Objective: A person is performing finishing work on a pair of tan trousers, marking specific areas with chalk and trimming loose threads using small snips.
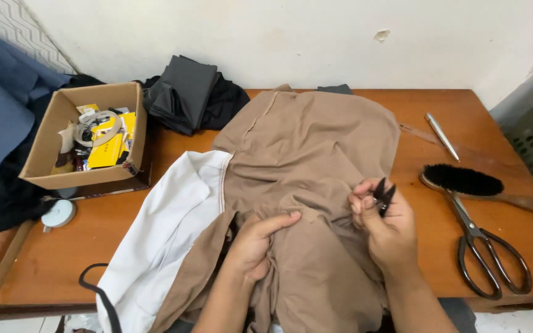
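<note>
On the wooden table (44,265), tan trousers (316,148) lie rumpled over white lining cloth (161,240): soft, light, limp fabric, best pinched at a fold. Left hand (255,242) presses a fold flat, its grip closed on cloth. Right hand (385,227) has its grip clamped on small black thread snips (382,196).

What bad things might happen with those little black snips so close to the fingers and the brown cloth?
The small black snips in the right hand point toward the left hand, whose thumb lies close; a slip might nick it. The brown garment is bunched, so a hidden fold might get cut.
</note>
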